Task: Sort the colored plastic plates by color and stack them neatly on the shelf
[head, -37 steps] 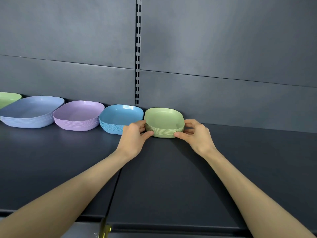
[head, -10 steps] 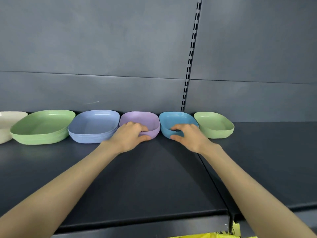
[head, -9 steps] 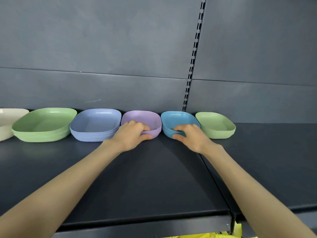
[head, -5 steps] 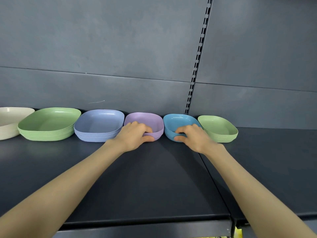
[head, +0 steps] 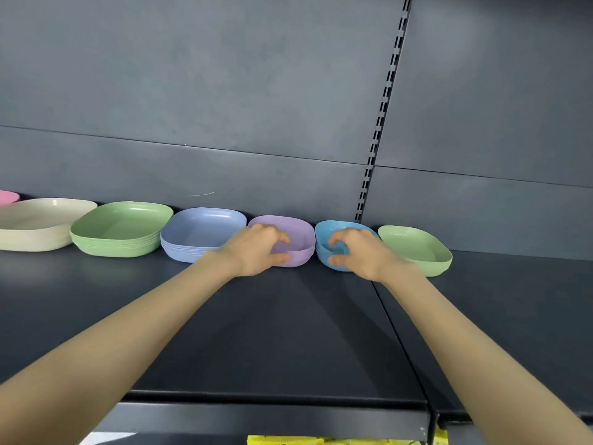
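Purple stack point(head: 300, 240) and blue stack point(head: 324, 232) sit side by side on the shelf point(head: 288, 332), close to the back panel point(head: 224, 91). There is a narrow gap between them, or bare contact; we cannot tell which.

Left hand point(head: 256, 252) is on the purple stack. Its fingers curl over the near rim into the top plate and the thumb lies against the outer wall, so it pinches the near edge. Right hand point(head: 359, 255) pinches the blue stack the same way, fingers inside and thumb outside. The fingertips are slightly blurred.

Outward to the left we see a periwinkle stack point(head: 199, 232) hard against the purple one, then a large green stack point(head: 118, 229), a cream stack point(head: 35, 223) and a sliver of pink plate point(head: 8, 197) at the frame edge. To the right, a small green stack point(head: 417, 248) stands just beside the blue one.

Each stack reads as one colour. We judge the sorting done and this step to be squaring up the row.

Risks from here:
- The pinch is on the near rim only. A pull or lift could take just the top plates and fan the stack, since smooth nested plastic slides easily.
- Pushing either stack sideways would knock its neighbour, because the spacing is tight. The periwinkle and small green stacks are the most exposed.
- With both hands working at once, a skew in one stack may go unnoticed.
- Pushing too far back would jam a rim against the panel and tilt the stack.
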The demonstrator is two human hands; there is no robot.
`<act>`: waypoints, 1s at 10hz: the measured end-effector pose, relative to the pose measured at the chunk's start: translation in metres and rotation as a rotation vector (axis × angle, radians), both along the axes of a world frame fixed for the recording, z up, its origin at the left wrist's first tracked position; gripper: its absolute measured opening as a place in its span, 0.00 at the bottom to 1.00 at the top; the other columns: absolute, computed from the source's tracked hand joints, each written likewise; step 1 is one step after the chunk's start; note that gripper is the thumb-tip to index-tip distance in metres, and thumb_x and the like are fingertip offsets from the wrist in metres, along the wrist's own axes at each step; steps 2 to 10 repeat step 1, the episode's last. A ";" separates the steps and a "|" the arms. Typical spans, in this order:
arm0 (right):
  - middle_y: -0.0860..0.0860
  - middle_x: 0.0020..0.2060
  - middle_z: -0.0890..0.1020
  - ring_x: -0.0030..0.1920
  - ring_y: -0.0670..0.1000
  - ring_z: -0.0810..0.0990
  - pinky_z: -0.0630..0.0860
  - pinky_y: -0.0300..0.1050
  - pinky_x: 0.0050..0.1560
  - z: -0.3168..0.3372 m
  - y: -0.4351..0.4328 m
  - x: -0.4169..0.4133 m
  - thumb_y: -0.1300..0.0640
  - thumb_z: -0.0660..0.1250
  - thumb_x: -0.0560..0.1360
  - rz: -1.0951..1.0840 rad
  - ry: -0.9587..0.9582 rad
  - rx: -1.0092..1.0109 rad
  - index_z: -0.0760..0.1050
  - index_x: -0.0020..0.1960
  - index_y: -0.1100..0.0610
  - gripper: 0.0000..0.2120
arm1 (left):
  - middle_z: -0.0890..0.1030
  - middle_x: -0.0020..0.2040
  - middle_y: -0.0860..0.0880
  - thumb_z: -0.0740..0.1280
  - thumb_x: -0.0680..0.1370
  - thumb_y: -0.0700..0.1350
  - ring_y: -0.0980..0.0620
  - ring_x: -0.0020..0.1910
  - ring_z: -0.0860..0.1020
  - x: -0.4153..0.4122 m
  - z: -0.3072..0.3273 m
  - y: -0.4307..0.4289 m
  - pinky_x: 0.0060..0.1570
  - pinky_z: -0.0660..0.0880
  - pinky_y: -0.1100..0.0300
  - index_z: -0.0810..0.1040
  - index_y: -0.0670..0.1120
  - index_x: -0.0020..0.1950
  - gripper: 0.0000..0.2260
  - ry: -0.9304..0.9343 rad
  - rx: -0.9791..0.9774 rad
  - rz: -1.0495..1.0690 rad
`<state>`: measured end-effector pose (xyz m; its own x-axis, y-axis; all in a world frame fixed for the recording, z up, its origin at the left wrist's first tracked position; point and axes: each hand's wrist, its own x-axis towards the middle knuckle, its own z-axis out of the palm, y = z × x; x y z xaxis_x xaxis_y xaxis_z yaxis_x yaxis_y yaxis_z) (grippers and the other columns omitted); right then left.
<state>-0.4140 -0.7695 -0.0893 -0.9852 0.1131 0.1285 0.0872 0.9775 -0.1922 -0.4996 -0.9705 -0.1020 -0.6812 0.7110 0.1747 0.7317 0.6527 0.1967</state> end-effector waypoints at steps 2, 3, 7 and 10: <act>0.54 0.64 0.73 0.63 0.57 0.70 0.68 0.48 0.60 0.020 -0.019 -0.003 0.53 0.67 0.75 0.039 0.083 0.031 0.71 0.65 0.54 0.19 | 0.74 0.64 0.49 0.64 0.78 0.51 0.45 0.63 0.70 0.001 0.020 -0.017 0.61 0.67 0.52 0.73 0.49 0.66 0.17 0.083 0.076 0.042; 0.54 0.64 0.73 0.63 0.57 0.70 0.68 0.48 0.60 0.020 -0.019 -0.003 0.53 0.67 0.75 0.039 0.083 0.031 0.71 0.65 0.54 0.19 | 0.74 0.64 0.49 0.64 0.78 0.51 0.45 0.63 0.70 0.001 0.020 -0.017 0.61 0.67 0.52 0.73 0.49 0.66 0.17 0.083 0.076 0.042; 0.54 0.64 0.73 0.63 0.57 0.70 0.68 0.48 0.60 0.020 -0.019 -0.003 0.53 0.67 0.75 0.039 0.083 0.031 0.71 0.65 0.54 0.19 | 0.74 0.64 0.49 0.64 0.78 0.51 0.45 0.63 0.70 0.001 0.020 -0.017 0.61 0.67 0.52 0.73 0.49 0.66 0.17 0.083 0.076 0.042; 0.54 0.64 0.73 0.63 0.57 0.70 0.68 0.48 0.60 0.020 -0.019 -0.003 0.53 0.67 0.75 0.039 0.083 0.031 0.71 0.65 0.54 0.19 | 0.74 0.64 0.49 0.64 0.78 0.51 0.45 0.63 0.70 0.001 0.020 -0.017 0.61 0.67 0.52 0.73 0.49 0.66 0.17 0.083 0.076 0.042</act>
